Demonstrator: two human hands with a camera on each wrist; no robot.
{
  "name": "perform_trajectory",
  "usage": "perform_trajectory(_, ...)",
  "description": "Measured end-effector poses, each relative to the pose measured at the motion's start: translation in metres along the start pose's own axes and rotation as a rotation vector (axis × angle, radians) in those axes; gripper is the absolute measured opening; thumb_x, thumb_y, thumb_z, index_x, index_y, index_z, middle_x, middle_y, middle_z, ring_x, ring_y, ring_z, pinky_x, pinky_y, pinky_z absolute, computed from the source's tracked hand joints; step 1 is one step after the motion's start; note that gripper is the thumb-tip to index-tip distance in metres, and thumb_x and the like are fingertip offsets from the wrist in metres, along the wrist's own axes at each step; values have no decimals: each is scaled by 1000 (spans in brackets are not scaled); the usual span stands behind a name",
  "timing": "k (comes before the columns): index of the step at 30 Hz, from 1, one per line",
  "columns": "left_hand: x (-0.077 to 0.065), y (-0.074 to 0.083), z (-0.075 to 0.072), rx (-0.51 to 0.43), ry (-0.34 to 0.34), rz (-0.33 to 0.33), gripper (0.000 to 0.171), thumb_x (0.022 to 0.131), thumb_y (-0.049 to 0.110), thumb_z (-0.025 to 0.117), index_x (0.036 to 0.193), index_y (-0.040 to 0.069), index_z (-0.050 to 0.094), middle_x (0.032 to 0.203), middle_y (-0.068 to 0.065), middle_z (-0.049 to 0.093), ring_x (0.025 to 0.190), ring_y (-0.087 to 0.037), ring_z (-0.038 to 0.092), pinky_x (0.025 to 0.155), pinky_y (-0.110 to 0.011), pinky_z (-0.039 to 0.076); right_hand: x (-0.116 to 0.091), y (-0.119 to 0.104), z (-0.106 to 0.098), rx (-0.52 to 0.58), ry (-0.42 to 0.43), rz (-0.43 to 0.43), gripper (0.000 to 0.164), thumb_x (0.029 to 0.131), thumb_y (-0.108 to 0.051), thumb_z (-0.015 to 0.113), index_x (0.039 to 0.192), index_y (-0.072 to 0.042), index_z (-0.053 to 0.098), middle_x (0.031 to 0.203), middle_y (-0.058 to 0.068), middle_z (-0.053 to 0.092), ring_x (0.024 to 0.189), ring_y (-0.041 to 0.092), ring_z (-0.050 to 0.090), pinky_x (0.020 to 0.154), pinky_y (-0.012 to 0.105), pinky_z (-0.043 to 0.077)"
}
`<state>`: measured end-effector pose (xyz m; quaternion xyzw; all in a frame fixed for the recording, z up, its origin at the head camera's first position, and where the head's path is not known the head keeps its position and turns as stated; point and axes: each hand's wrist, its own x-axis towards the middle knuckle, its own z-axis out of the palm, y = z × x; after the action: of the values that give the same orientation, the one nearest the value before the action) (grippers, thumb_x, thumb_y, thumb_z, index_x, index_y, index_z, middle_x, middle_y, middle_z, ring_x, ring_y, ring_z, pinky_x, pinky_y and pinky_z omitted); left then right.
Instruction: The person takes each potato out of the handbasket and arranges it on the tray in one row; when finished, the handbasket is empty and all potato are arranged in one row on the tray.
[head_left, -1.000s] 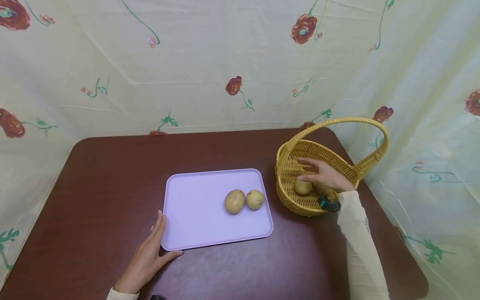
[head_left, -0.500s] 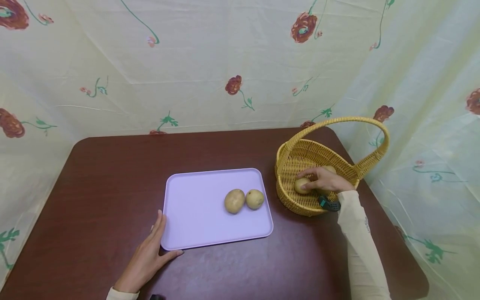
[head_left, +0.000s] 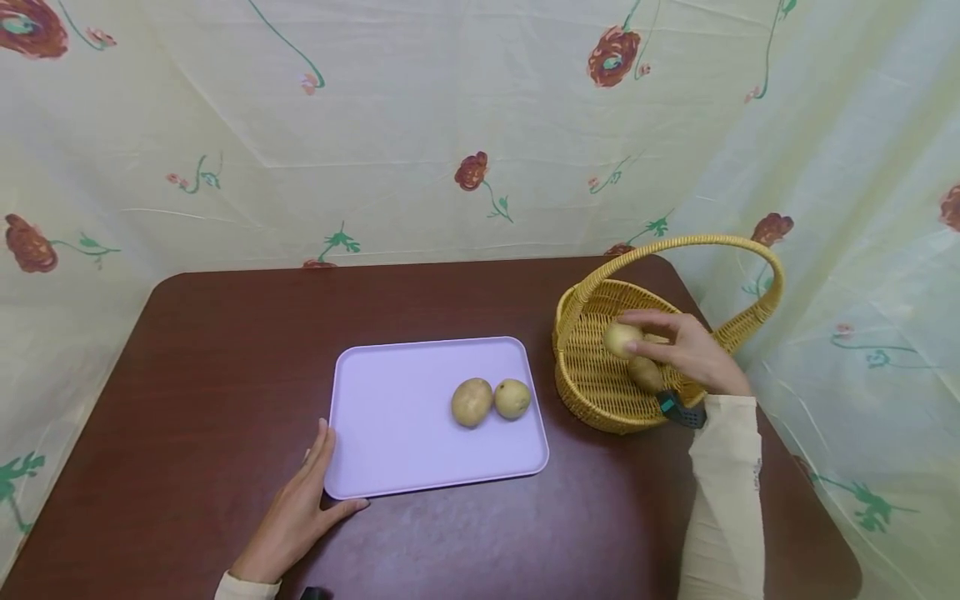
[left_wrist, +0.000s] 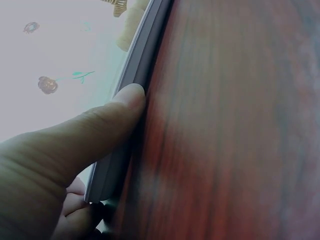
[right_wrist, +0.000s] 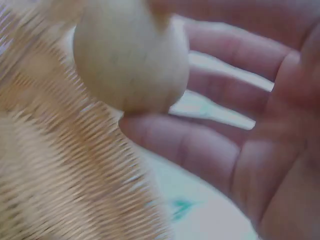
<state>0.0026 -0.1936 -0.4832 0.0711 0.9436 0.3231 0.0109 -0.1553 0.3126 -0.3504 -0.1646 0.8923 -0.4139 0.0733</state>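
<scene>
- One left hand (head_left: 288,517) at the near-left corner of a lilac tray (head_left: 397,417): fingers straight along the left edge, thumb (left_wrist: 130,97) against the near rim. Touching only, nothing curled round.
- Lilac tray flat on dark table (head_left: 240,350). Looks like light, stiff plastic; probably slides easily. Best held by rim or corner.
- Larger potato (head_left: 472,402) on right half of tray, smaller potato (head_left: 513,399) just beside it, contact uncertain. Both rounded, so likely to roll if the tray tips.
- Woven basket (head_left: 588,412) right of tray, apart from it, tall handle (head_left: 712,240) arching over. Probably light, slightly springy; handle the obvious lifting place.
- Held potato (head_left: 622,340) within the basket's opening, seemingly up off the basket floor. Judged firm, modest weight, hard to bruise; smooth skin could slip. Take hold round the widest part, thumb opposite fingers, moderate squeeze.
- Brown potato (head_left: 645,375) lower in basket, below the hand, partly covered. Pale patch between fingers: maybe another, cannot tell.
- Right hand (head_left: 688,348) pinching held potato between thumb and fingertips; palm well off it in the right wrist view.
- Dark wristband (head_left: 680,410) at that wrist, pale sleeve (head_left: 723,500) behind.
</scene>
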Motion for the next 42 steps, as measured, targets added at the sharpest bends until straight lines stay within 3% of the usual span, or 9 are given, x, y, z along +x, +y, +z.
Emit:
perform_trajectory(2, 0, -1, 0, 1, 8, 4, 111, 71, 42, 82, 152, 2, 17, 159, -19, 13, 138, -44, 28, 99, -54, 36, -9, -19, -3, 93, 76, -71, 41, 89, -11, 68, 130, -9, 61, 134, 6, 58, 126, 11, 48, 91, 16, 45)
perform_trajectory(5, 0, -1, 1, -10, 11, 10, 111, 71, 41, 82, 152, 2, 17, 159, -19, 12, 137, -46, 27, 98, -58, 35, -16, -47, -1, 243, 137, -218, 44, 86, 7, 65, 129, 1, 59, 138, 12, 53, 128, 15, 46, 91, 18, 47)
perform_trajectory(8, 0, -2, 1, -19, 13, 14, 112, 71, 39, 83, 152, 1, 17, 159, -19, 12, 137, -47, 27, 97, -60, 35, -15, -73, 12, 346, 147, -385, 47, 79, 20, 64, 125, 11, 58, 138, 20, 51, 127, 24, 48, 89, 24, 50)
perform_trajectory(11, 0, -3, 1, -21, 12, 13, 112, 70, 38, 83, 152, 1, 16, 158, -19, 13, 136, -48, 28, 96, -61, 35, -5, -96, 36, 358, 125, -478, 49, 75, 21, 67, 122, 11, 60, 136, 21, 53, 125, 27, 51, 88, 29, 52)
perform_trajectory(16, 0, -4, 1, -25, 5, 9, 113, 70, 38, 84, 152, 2, 15, 158, -20, 13, 135, -50, 28, 98, -63, 34, 28, -114, 92, 218, 6, -551, 46, 78, 4, 75, 122, -1, 64, 135, 11, 57, 123, 21, 54, 91, 31, 51)
perform_trajectory(20, 0, -4, 1, -30, 2, 5, 113, 70, 35, 85, 152, 2, 15, 158, -20, 13, 134, -52, 28, 99, -63, 33, 54, -110, 142, 71, -119, -579, 45, 81, -11, 76, 125, -6, 64, 135, 9, 56, 125, 19, 53, 98, 30, 46)
perform_trajectory(26, 0, -5, 1, -21, 12, 13, 112, 69, 32, 85, 152, 1, 17, 157, -21, 15, 132, -52, 31, 98, -63, 34, 75, -99, 195, -132, -288, -571, 41, 82, -13, 76, 122, -6, 66, 133, 11, 58, 122, 20, 55, 89, 21, 48)
perform_trajectory(35, -1, -5, 2, -24, 26, 27, 111, 69, 32, 85, 152, 0, 18, 157, -22, 16, 130, -54, 32, 97, -64, 35, 79, -91, 225, -345, -417, -560, 38, 86, -18, 73, 122, -9, 66, 130, 8, 60, 120, 19, 56, 99, 30, 43)
perform_trajectory(42, -1, -5, 3, -6, 47, 45, 108, 68, 30, 86, 149, -4, 23, 157, -22, 17, 129, -54, 34, 96, -63, 37, 79, -87, 229, -414, -414, -500, 39, 87, -25, 71, 123, -13, 65, 130, 4, 60, 123, 17, 53, 106, 39, 38)
